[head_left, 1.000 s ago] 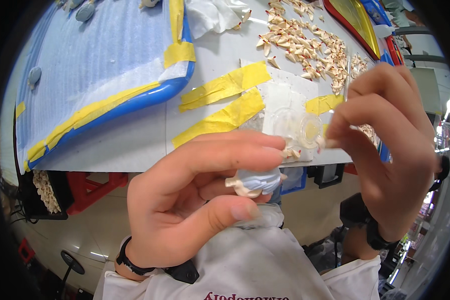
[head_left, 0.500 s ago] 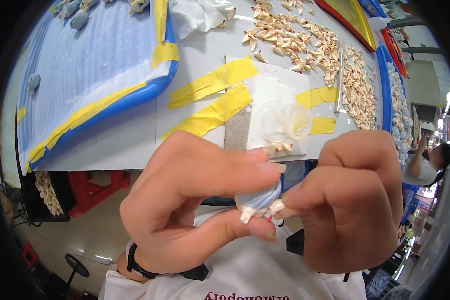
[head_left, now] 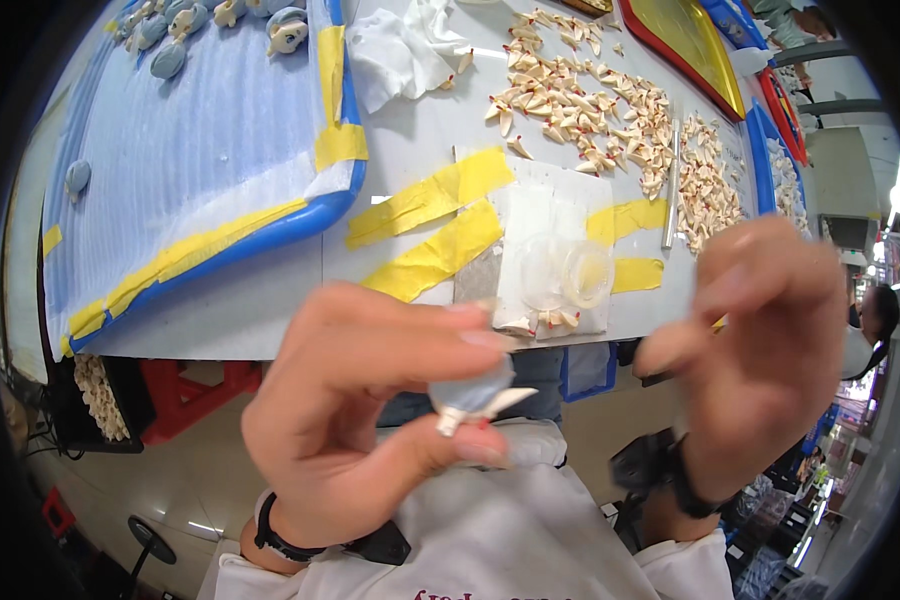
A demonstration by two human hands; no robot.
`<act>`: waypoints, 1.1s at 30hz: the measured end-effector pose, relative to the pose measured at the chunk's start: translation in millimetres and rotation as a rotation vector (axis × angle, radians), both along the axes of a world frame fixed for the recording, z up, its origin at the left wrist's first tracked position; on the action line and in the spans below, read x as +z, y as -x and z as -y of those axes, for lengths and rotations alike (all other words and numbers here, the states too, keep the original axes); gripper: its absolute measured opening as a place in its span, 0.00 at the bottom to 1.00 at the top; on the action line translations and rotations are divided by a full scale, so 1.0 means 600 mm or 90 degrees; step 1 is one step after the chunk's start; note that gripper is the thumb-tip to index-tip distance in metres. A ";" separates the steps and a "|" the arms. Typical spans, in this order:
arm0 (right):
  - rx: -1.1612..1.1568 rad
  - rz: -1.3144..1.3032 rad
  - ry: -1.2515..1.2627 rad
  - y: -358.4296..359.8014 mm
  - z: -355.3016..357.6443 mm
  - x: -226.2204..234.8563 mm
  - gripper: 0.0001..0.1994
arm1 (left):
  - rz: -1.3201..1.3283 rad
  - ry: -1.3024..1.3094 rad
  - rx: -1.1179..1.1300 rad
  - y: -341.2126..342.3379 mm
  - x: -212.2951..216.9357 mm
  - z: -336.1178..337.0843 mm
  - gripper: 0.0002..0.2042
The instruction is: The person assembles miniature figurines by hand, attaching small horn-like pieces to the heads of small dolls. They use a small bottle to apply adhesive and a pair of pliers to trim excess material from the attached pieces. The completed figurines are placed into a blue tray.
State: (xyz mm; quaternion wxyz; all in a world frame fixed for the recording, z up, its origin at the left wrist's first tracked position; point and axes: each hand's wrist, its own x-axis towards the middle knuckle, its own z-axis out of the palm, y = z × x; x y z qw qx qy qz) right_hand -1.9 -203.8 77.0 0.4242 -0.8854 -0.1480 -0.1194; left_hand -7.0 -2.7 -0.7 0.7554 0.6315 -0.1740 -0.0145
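Note:
Between the thumb and fingers of my left hand [head_left: 340, 410] is a small figurine part [head_left: 473, 393], rounded and light blue with cream on its lower side. A pointed cream piece [head_left: 510, 402] sticks out of it to the right, with a spot of red near my thumb. My left fingers hide part of the figurine part. To the right, away from it, my right hand [head_left: 770, 330] is raised and blurred. Its thumb stands apart from the curled fingers, and nothing shows between them.
A blue-rimmed tray [head_left: 315, 215] with blue-and-cream heads [head_left: 288, 32] lies at far left. Several cream pointed pieces [head_left: 570, 100] are spread over the table beyond. Clear round dishes [head_left: 587, 275] sit on a taped board [head_left: 480, 272]. Red stools [head_left: 195, 400] stand below the table's left edge.
My right hand has let go of the pointed cream piece and moved right and up, its thumb now apart. The left hand still holds the figurine part, shifted slightly left.

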 end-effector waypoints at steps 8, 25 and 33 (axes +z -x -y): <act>-0.118 -0.273 0.007 -0.092 0.073 0.005 0.07 | -0.054 0.035 0.041 0.001 -0.006 -0.015 0.25; 0.005 -0.081 0.325 -0.127 0.066 -0.032 0.04 | -0.032 0.049 0.012 -0.007 -0.004 -0.013 0.22; 0.000 -0.049 0.409 -0.120 0.071 -0.032 0.04 | -0.057 0.053 0.004 0.000 0.006 -0.008 0.22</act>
